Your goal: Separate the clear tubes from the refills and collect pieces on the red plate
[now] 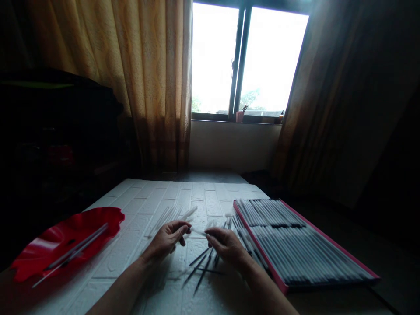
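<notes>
A person seated at a white brick-patterned table (pixel 144 205) works under dim window light, both bare hands meeting just below the centre of the frame. At lower left, a red wavy-edged dish (pixel 42 249) holds a few long finished pens (pixel 77 248), lying slantwise with one end poking over the rim. To its right, above the hands, several clear plastic tubes (pixel 170 215) lie loose on the table. The left hand (pixel 167 240) is closed in a pinch, thumb and fingertips gripping one end of a thin clear tube (pixel 197 231) held level between the hands; the right hand (pixel 226 245) pinches the other end, its remaining fingers curled, though the dark makes it impossible to tell whether a second part is also in that grip. Beneath the right hand, a scatter of dark thin refills (pixel 203 267) fans out on the table, near the wrist. At right, a shallow pink-edged box (pixel 323 239) is packed with grey pens in two rows, with a few more spilling along its left edge.

Judging by the layout, the work looks to be at an early stage: only a few pieces sit in the red dish, while the box remains close to full and loose tubes and refills wait on the table.

Behind, at the top of the frame, tan curtains (pixel 154 78) flank a bright window (pixel 249 57).
</notes>
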A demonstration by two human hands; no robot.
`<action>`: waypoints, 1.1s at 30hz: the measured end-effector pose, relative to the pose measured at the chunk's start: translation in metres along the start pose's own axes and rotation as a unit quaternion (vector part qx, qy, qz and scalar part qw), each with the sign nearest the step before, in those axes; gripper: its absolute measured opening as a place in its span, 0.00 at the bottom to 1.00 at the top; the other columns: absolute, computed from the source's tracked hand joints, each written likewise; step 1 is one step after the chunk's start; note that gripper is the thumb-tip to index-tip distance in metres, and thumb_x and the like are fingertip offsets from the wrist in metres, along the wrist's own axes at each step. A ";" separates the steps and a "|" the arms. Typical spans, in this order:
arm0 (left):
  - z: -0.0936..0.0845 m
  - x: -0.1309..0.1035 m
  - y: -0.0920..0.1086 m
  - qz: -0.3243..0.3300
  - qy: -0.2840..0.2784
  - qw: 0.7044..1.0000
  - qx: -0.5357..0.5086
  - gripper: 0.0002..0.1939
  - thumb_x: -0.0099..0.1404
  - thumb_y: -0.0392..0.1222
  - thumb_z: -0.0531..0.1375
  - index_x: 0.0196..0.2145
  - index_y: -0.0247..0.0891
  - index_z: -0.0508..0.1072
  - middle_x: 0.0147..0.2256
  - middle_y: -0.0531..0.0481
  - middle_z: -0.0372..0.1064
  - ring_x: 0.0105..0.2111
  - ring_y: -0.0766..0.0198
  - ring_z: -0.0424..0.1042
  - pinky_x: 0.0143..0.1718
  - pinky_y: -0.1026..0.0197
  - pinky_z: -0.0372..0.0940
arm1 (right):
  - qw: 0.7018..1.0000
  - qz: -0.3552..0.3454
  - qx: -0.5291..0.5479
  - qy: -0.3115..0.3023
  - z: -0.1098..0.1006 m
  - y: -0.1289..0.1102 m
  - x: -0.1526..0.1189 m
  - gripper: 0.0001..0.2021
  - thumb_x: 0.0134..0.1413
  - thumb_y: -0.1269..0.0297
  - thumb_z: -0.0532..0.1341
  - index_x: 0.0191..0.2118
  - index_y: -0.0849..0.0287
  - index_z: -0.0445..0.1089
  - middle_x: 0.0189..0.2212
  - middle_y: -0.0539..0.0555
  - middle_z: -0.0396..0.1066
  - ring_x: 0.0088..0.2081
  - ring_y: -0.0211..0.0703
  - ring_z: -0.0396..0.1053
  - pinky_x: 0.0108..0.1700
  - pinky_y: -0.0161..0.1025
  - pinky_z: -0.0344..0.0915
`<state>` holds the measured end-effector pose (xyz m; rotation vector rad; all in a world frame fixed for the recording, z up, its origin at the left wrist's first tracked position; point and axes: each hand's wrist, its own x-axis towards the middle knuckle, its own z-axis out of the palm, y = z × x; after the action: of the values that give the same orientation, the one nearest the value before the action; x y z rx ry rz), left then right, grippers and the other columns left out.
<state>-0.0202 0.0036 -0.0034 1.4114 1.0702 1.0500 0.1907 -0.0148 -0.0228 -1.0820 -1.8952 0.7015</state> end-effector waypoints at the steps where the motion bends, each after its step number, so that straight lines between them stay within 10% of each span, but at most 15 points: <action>1: 0.000 0.000 0.000 0.002 -0.001 1.000 0.001 0.28 0.43 0.63 0.66 0.32 0.36 0.75 0.27 0.52 0.72 0.15 0.73 0.62 0.12 0.71 0.45 | 1.000 -0.001 0.000 0.000 0.000 0.000 0.000 0.14 0.54 0.60 0.55 0.37 0.63 0.74 0.22 0.53 0.73 0.25 0.39 0.70 0.28 0.32 0.63; 33: 0.000 0.001 -0.005 0.048 0.016 0.999 0.015 0.26 0.43 0.59 0.69 0.31 0.34 0.79 0.24 0.47 0.76 0.17 0.69 0.66 0.21 0.65 0.61 | 0.996 0.013 -0.092 0.009 -0.001 -0.005 -0.001 0.09 0.47 0.67 0.61 0.37 0.59 0.69 0.30 0.52 0.73 0.27 0.38 0.67 0.31 0.32 0.61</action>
<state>-0.0207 0.0045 -0.0078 1.4858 1.0547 1.1334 0.1896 -0.0181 -0.0186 -1.2259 -1.9630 0.5367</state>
